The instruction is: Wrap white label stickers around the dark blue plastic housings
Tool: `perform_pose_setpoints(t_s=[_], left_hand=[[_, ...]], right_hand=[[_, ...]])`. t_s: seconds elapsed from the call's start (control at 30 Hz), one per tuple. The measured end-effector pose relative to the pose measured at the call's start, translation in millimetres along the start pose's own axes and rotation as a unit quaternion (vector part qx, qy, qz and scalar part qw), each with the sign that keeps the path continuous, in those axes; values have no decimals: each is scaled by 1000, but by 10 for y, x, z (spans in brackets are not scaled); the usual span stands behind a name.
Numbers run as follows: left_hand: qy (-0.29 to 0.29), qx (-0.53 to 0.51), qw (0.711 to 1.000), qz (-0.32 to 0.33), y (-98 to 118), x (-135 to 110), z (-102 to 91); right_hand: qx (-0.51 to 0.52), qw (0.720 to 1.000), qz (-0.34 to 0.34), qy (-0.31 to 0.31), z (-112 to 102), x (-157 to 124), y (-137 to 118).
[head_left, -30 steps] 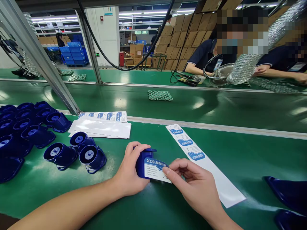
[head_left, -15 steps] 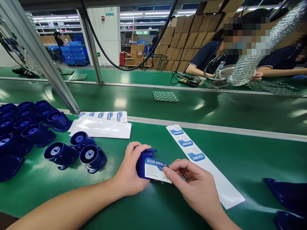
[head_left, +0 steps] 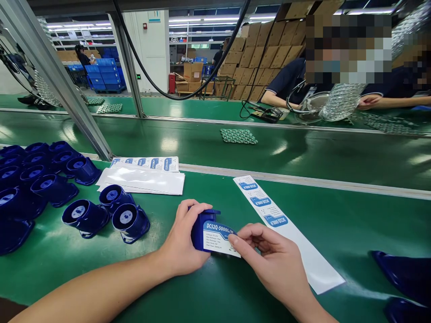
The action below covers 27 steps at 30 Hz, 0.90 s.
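Note:
My left hand (head_left: pixel 182 242) is wrapped round a dark blue plastic housing (head_left: pixel 199 226) that rests on the green bench. A blue and white label (head_left: pixel 218 237) reading DC52Q-5000L/H lies against the housing's side. My right hand (head_left: pixel 269 258) pinches the label's right edge with thumb and forefinger. A long white backing strip (head_left: pixel 286 231) with three more labels lies just right of my hands.
Several blue housings (head_left: pixel 50 188) are heaped at the left, two more (head_left: pixel 404 273) at the right edge. Label sheets (head_left: pixel 144 172) lie behind my left hand. A conveyor belt (head_left: pixel 303 152) carries a green board (head_left: pixel 238 136). Other people work across it, one hand (head_left: pixel 368 102) on the far bench.
My hands, the housing and the label stay as they were. The green board on the belt has drifted to the right.

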<state>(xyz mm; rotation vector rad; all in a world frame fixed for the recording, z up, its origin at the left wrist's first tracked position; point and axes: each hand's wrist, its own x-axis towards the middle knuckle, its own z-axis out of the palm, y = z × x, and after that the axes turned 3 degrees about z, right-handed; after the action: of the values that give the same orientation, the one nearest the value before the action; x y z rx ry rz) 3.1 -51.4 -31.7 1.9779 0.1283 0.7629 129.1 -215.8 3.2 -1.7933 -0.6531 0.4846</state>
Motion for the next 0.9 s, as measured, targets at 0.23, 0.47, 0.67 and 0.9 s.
perform_pose_setpoints(t_s=[0.23,0.47,0.67,0.9], left_hand=[[0,-4,1000,-1,-3,2,5],[0,-2,1000,0,-7,-1,1],[4,-4,1000,2,-11,18,5],[13,-5,1000,13,-15,12,9]], right_hand=[[-4,1000,0,4,8,-1,-14],[-6,1000,-10,4,7,9,-8],[-18,1000,0,-4,5,27,-5],[-58,998,1,-27,-40,178,26]])
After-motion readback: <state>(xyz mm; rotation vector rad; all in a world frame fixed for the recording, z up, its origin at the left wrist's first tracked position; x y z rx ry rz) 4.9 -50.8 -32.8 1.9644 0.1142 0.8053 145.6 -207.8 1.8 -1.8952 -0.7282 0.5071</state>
